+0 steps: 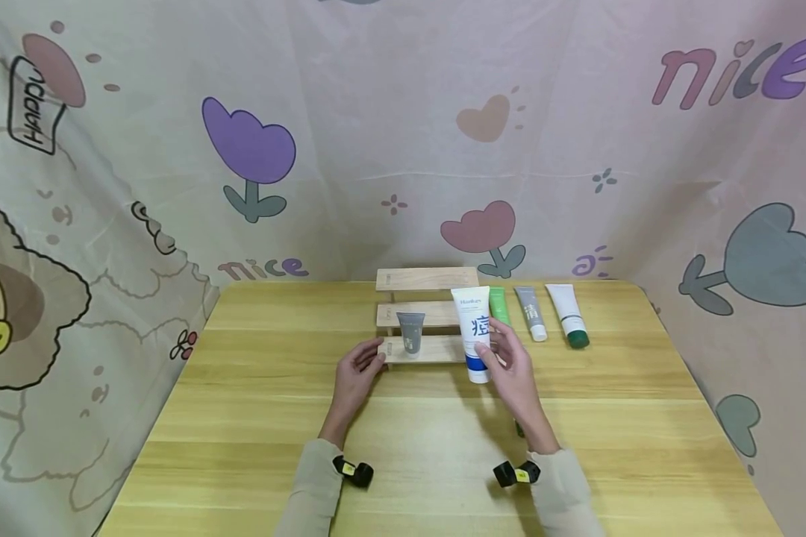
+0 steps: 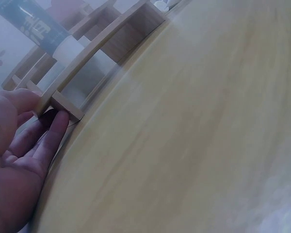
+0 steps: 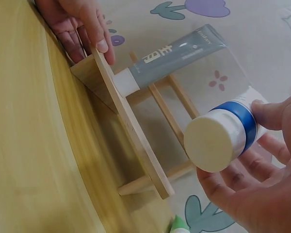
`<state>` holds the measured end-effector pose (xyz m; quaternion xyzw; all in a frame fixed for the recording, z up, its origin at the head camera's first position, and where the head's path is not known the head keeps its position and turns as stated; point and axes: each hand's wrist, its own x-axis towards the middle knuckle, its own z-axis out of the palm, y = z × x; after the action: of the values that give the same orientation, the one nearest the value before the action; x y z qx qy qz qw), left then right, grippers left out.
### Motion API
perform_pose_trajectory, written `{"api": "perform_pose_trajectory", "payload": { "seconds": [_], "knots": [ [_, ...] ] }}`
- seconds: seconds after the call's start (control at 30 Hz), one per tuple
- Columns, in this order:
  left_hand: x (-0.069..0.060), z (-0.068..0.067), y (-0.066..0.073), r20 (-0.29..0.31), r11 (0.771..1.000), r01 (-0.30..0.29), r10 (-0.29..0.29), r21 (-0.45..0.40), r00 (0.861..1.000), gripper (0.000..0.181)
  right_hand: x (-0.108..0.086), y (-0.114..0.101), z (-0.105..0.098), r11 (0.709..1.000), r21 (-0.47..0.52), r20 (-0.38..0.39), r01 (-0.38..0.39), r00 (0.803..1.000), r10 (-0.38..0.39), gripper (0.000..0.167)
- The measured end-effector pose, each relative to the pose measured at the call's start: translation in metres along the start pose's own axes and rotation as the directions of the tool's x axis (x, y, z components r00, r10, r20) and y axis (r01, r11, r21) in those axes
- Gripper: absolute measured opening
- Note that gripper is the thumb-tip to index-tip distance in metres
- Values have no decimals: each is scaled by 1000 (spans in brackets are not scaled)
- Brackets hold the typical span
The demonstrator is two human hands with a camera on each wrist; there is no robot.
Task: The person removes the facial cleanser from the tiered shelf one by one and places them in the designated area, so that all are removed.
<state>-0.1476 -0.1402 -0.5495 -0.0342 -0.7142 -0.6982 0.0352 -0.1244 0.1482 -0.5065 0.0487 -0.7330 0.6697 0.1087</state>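
Right hand gripped a white, blue-banded plastic tube — judged light, soft, best held near the cap; left hand pinched a stepped pale-wood rack.

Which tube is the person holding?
The white tube with the blue band: the right hand grips it. The small grey one stands on the wooden rack; the green-capped one lies on the table.

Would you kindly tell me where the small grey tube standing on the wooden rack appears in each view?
Head: the small grey tube is just below the picture's centre, on the wooden rack.
Left wrist: in the upper left corner.
Right wrist: above the centre, slanting up to the right.
Shared landmark: the left hand, holding the rack's end nearest the tube.
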Motion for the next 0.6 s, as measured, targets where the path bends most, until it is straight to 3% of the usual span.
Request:
{"api": "perform_pose_trajectory", "payload": {
  "seconds": [0.27,0.6],
  "knots": [
    [1,0,-1,3,1000,5,-5,3,1000,32,-8,-3,-9,998,-20,-9,-52,999,52,51],
    [0,1,-1,-5,1000,8,-8,11,1000,32,-15,-4,-25,998,-50,-37,-48,998,46,51]
  ]
}}
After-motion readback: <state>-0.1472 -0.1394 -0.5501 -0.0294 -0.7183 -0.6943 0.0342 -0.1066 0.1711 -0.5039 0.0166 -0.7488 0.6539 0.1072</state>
